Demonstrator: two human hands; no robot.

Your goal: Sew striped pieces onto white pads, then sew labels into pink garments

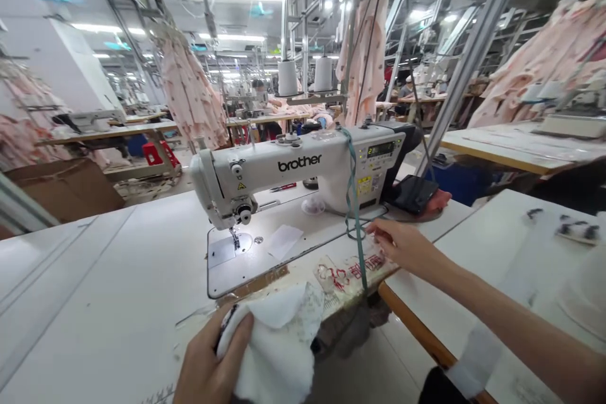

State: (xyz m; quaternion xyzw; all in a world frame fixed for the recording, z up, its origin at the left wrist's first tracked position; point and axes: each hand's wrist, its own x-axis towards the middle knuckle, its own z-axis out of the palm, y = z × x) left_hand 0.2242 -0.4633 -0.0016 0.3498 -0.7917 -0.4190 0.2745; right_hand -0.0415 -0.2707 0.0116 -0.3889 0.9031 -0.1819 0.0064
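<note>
My left hand (213,353) is closed on a piece of white fabric (279,341), pinched between thumb and fingers. A dark strip shows along its folded edge, and the cloth hangs over the table's front edge. My right hand (395,243) is at the front right of the sewing machine (293,164), fingers curled together beside a hanging green ribbon (353,183). What those fingertips hold, if anything, is too small to make out. Left of the ribbon, the needle and presser foot (235,238) stand over the lit metal plate (220,255), with no cloth beneath.
A small white paper-like piece (285,241) lies on the machine bed. A black phone-like device (411,194) rests on pink cloth at the right. Thread cones (287,79) stand behind the machine. A second white table (521,265) adjoins on the right, and pink garments (189,88) hang beyond.
</note>
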